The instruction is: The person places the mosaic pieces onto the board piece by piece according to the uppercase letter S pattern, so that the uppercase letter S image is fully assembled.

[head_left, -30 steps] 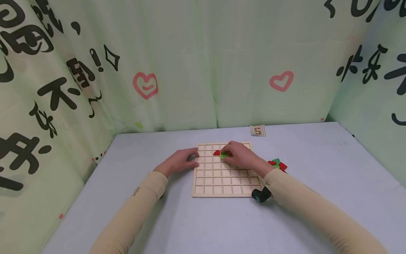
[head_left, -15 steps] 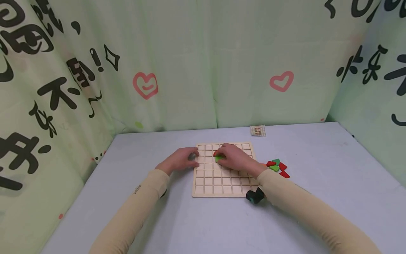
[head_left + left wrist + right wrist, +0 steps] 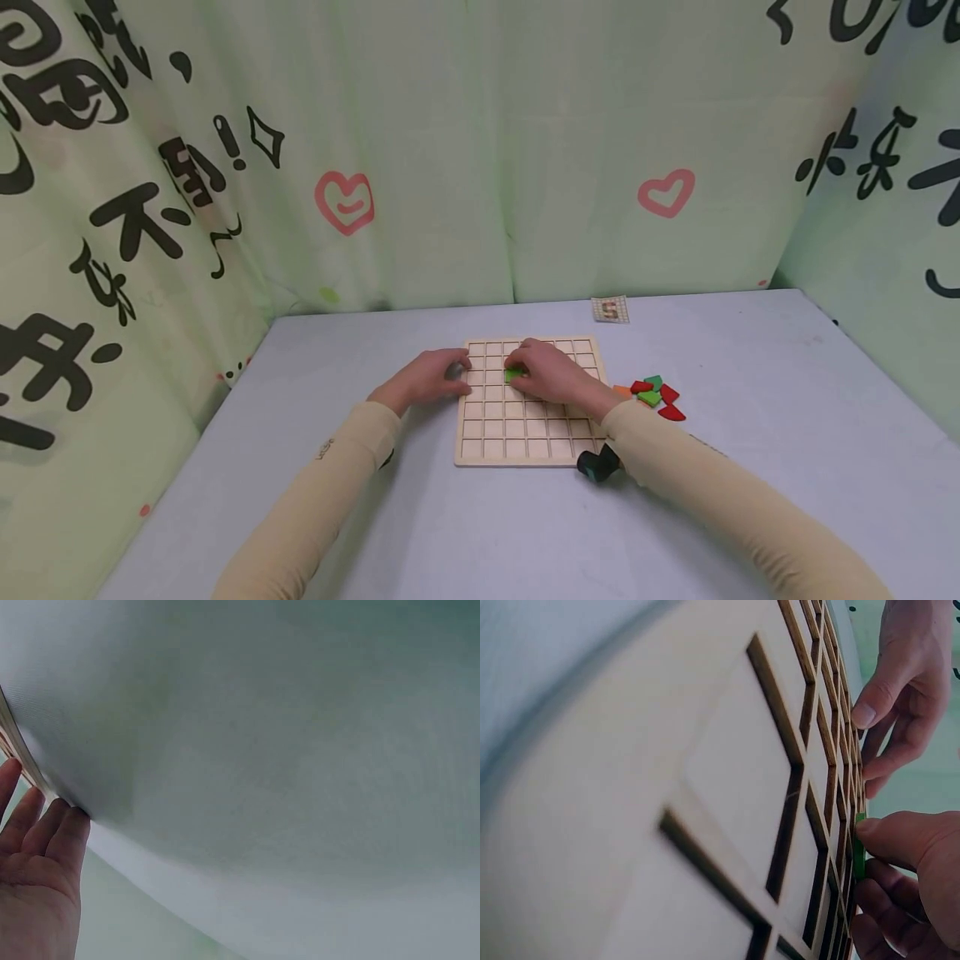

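A square wooden board [image 3: 487, 454] with a raised grid lies on the table. My right hand [image 3: 551, 372] is over its upper part, with thumb and fingertips pinching a small flat green tile [image 3: 512, 376]. In the right wrist view the green tile [image 3: 859, 846] stands on edge between thumb and fingers, right at the grid. The red piece beside it is hidden behind my right hand in the head view. At the board's left edge my left hand [image 3: 425, 379] rests thumb and fingertips apart against the rim. In the left wrist view its fingers [image 3: 67, 836] look fairly straight.
Loose red, green and orange pieces [image 3: 649, 398] lie right of the board, beside my right forearm. A small card with a printed grid [image 3: 610, 309] lies near the table's back edge. A pale green curtain [image 3: 450, 167] surrounds the table [image 3: 750, 433].
My right hand has moved a little left over the board with the green tile, covering the red piece. More of the loose pile shows past the sleeve. My left hand has stayed in place.
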`<state>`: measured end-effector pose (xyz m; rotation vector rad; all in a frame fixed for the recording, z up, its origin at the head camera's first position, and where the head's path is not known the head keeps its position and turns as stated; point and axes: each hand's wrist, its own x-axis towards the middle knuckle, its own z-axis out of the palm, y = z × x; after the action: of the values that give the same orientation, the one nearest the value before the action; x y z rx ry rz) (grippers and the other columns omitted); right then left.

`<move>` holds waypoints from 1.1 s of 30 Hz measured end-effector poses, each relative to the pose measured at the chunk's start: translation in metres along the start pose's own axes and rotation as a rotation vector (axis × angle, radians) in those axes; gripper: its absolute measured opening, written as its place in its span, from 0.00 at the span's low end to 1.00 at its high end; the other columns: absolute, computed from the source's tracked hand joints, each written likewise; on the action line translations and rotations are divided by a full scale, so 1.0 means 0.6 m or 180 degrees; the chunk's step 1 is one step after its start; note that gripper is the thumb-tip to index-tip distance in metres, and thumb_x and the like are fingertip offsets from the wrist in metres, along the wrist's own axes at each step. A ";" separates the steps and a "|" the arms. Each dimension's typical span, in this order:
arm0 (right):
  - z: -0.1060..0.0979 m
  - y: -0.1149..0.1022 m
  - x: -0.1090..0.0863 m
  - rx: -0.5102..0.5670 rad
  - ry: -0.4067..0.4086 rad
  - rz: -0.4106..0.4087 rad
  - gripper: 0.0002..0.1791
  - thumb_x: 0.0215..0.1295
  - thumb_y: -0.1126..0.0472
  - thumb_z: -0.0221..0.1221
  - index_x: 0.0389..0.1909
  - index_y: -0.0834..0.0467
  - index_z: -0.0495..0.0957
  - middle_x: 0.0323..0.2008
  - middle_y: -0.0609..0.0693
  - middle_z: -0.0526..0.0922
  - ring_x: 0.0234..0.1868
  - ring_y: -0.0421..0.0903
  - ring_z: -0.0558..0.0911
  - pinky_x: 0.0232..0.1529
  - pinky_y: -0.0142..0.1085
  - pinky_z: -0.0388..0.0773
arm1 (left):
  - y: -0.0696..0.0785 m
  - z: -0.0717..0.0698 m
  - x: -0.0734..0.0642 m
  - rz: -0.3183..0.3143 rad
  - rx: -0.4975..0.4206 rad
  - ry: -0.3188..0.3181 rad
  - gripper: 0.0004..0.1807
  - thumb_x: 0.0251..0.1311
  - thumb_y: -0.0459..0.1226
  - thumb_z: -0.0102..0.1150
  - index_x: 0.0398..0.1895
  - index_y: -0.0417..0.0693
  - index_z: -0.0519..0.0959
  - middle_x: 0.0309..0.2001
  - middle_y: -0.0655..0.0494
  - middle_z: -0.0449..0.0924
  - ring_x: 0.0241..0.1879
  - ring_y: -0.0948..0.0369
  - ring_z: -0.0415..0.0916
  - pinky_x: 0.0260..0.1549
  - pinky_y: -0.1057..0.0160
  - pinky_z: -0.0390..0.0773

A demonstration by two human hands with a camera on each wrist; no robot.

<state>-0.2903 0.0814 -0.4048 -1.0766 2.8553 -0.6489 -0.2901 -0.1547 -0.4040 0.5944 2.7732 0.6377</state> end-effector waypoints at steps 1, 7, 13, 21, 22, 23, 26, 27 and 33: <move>0.000 -0.001 0.000 0.0000 0.0000 -0.0001 0.13 0.64 0.64 0.61 0.48 0.63 0.82 0.41 0.53 0.80 0.41 0.48 0.77 0.46 0.42 0.77 | 0.000 0.000 0.000 -0.0003 0.0007 -0.0001 0.19 0.59 0.41 0.68 0.52 0.47 0.77 0.69 0.49 0.67 0.69 0.53 0.62 0.69 0.56 0.61; 0.002 -0.003 -0.001 -0.0008 0.0022 -0.0009 0.11 0.64 0.65 0.61 0.47 0.63 0.83 0.41 0.53 0.80 0.42 0.49 0.77 0.47 0.43 0.77 | -0.002 0.002 0.000 -0.0010 0.0004 -0.0002 0.19 0.60 0.41 0.68 0.52 0.48 0.77 0.69 0.49 0.68 0.69 0.53 0.63 0.69 0.57 0.61; 0.005 -0.002 -0.001 0.0009 0.0079 -0.0036 0.10 0.64 0.65 0.61 0.45 0.63 0.83 0.41 0.53 0.80 0.41 0.49 0.77 0.46 0.43 0.78 | -0.001 0.003 0.000 -0.0008 0.0015 0.0005 0.19 0.60 0.42 0.67 0.52 0.47 0.77 0.69 0.49 0.67 0.69 0.53 0.62 0.69 0.57 0.60; 0.008 -0.001 0.001 0.0000 0.0086 -0.0011 0.10 0.64 0.66 0.60 0.45 0.63 0.83 0.40 0.53 0.80 0.41 0.49 0.78 0.46 0.42 0.78 | 0.001 0.002 -0.001 -0.0033 0.0017 0.0000 0.19 0.60 0.42 0.67 0.53 0.47 0.77 0.69 0.50 0.67 0.70 0.54 0.62 0.69 0.57 0.60; 0.008 -0.001 0.001 0.0013 0.0085 -0.0001 0.11 0.64 0.66 0.60 0.45 0.63 0.83 0.41 0.53 0.80 0.42 0.49 0.78 0.46 0.43 0.78 | 0.000 0.002 -0.001 -0.0038 0.0014 0.0000 0.19 0.60 0.42 0.67 0.53 0.47 0.76 0.69 0.50 0.67 0.70 0.54 0.62 0.69 0.57 0.60; 0.008 -0.001 0.000 0.0030 0.0088 0.0015 0.11 0.64 0.66 0.60 0.46 0.63 0.83 0.41 0.53 0.80 0.42 0.49 0.78 0.47 0.43 0.78 | 0.000 0.003 -0.001 -0.0045 0.0016 0.0002 0.19 0.60 0.42 0.67 0.53 0.47 0.76 0.69 0.50 0.67 0.70 0.54 0.62 0.69 0.57 0.60; 0.005 0.003 -0.004 0.0116 0.0128 0.0071 0.12 0.64 0.66 0.60 0.47 0.63 0.83 0.42 0.53 0.81 0.43 0.49 0.78 0.48 0.43 0.77 | 0.000 0.003 0.000 -0.0065 0.0004 0.0009 0.19 0.60 0.42 0.67 0.53 0.48 0.77 0.69 0.50 0.66 0.70 0.54 0.62 0.69 0.57 0.61; 0.004 0.005 -0.006 0.0146 0.0146 0.0104 0.12 0.64 0.66 0.60 0.46 0.62 0.83 0.42 0.53 0.81 0.43 0.48 0.78 0.48 0.43 0.77 | 0.000 0.004 0.000 -0.0081 -0.0003 0.0007 0.19 0.60 0.42 0.67 0.53 0.48 0.76 0.70 0.50 0.66 0.70 0.54 0.61 0.69 0.57 0.61; -0.022 0.018 -0.036 0.0318 0.0177 0.0417 0.13 0.65 0.63 0.60 0.49 0.63 0.82 0.44 0.53 0.80 0.44 0.49 0.79 0.49 0.43 0.79 | 0.000 0.006 0.000 -0.0150 -0.0043 0.0016 0.19 0.60 0.42 0.68 0.53 0.49 0.76 0.70 0.52 0.66 0.70 0.54 0.61 0.69 0.56 0.61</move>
<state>-0.2830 0.1076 -0.3996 -0.8631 2.8740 -0.8137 -0.2888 -0.1535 -0.4070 0.5236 2.7763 0.6481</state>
